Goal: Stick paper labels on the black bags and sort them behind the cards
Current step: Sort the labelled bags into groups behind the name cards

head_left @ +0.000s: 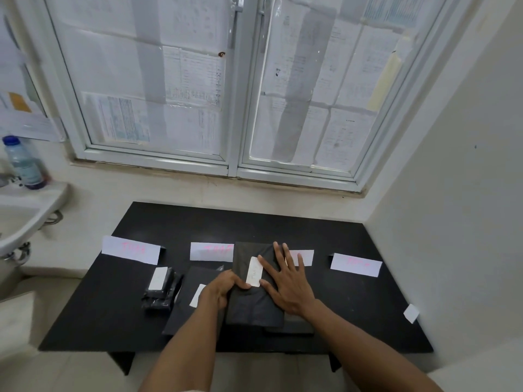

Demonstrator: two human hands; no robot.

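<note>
A flat black bag (252, 304) lies in the middle of the black table (353, 306), on top of other bags. A white paper label (254, 271) sits on its upper part. My left hand (223, 290) grips the bag's left edge, thumb on the label's lower corner. My right hand (285, 281) lies flat with spread fingers on the bag, just right of the label. Several white cards with pink writing stand in a row behind: far left (131, 249), middle (211, 251), one partly hidden by my right hand (304, 257), right (356, 265).
A small wrapped black bag (161, 290) with a label lies at the left. Another flat labelled bag (189, 301) lies under my left arm. A loose white label (411, 313) rests near the table's right edge. A sink (19, 222) and bottle (24, 162) stand at left.
</note>
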